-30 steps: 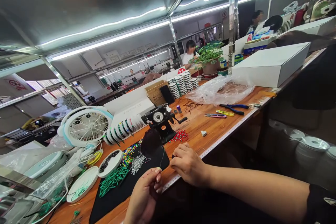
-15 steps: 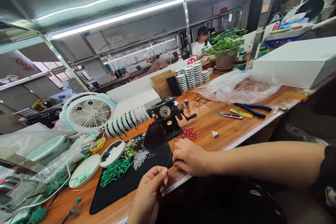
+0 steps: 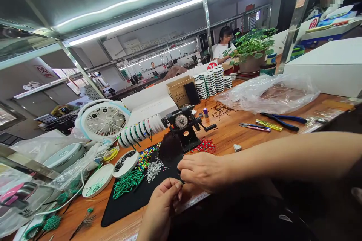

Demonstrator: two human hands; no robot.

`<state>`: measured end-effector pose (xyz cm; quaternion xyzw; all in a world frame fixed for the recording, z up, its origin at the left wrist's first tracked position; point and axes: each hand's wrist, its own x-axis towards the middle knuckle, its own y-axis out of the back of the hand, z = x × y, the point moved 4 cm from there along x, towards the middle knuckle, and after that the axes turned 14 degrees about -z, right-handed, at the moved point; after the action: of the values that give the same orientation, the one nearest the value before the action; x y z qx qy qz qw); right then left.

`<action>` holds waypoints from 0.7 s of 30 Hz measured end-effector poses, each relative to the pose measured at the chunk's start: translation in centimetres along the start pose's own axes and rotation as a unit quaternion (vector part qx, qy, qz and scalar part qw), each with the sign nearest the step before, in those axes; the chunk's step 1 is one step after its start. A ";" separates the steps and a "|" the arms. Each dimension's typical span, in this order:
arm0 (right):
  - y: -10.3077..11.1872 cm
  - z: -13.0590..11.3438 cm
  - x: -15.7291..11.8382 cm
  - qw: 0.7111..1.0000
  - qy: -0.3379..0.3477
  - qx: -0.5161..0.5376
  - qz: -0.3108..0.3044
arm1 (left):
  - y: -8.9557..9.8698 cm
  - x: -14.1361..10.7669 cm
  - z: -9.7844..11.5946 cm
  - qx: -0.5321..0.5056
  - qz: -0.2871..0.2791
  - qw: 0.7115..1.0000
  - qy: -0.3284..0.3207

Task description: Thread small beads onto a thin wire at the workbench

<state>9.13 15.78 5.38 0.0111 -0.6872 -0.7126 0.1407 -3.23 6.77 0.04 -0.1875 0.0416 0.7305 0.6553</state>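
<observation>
The left hand [image 3: 162,201] pinches a thin dark strand [image 3: 183,182] at its fingertips, just beside the curled right hand [image 3: 202,170], whose grip is hidden. Beyond them, green pieces [image 3: 128,183] lie on a black mat [image 3: 120,211] on the bench [image 3: 240,118].

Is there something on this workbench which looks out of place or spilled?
Perhaps the small red pieces: they lie loose on bare wood beside the black machine, while the green sticks sit on the black mat. Nothing looks clearly damaged.

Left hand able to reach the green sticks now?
Probably yes: the green sticks lie near the left hand, with bare black mat between and nothing visible blocking. It looks pinched closed, though.
</observation>
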 end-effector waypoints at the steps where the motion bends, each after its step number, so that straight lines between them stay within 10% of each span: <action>1: 0.2 0.1 0.3 1.000 0.001 0.001 -0.003 | 0.1 0.0 0.3 0.030 0.006 1.000 -0.004; 11: -0.4 2.2 2.7 0.962 -0.132 0.240 0.016 | -0.6 -0.8 3.3 0.459 0.089 0.869 -0.162; 21: -1.5 4.3 3.3 0.879 -0.184 0.436 -0.062 | -0.9 -0.3 3.1 0.759 0.100 0.523 -0.375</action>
<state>4.81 19.35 4.75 -0.0173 -0.9399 -0.3371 -0.0517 -3.03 7.57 3.20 0.6771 0.3489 0.4867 0.4277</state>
